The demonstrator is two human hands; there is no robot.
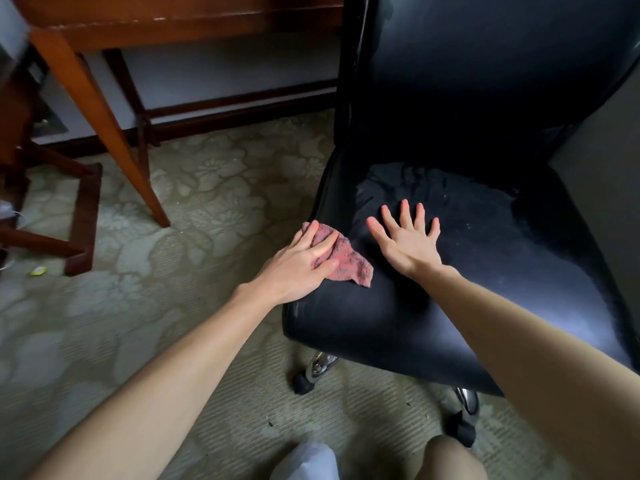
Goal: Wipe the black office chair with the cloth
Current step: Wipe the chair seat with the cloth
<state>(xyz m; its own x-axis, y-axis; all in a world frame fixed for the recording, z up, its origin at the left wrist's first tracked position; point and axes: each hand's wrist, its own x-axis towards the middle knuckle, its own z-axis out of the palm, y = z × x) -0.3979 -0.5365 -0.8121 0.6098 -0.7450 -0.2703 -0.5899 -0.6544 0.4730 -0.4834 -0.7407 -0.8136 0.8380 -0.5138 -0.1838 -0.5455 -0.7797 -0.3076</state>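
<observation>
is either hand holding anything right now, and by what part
Nothing is gripped. The left hand presses the pink cloth on the left edge of the chair seat, fingers over the cloth's left half. The right hand lies flat, fingers spread, on the seat.

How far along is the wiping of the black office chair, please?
Nothing looks finished yet. In hand: the left hand presses the pinkish-red cloth onto the black padded office chair, front-left seat edge; the right hand rests flat alongside. Left: the dust-speckled seat centre and the backrest.
</observation>
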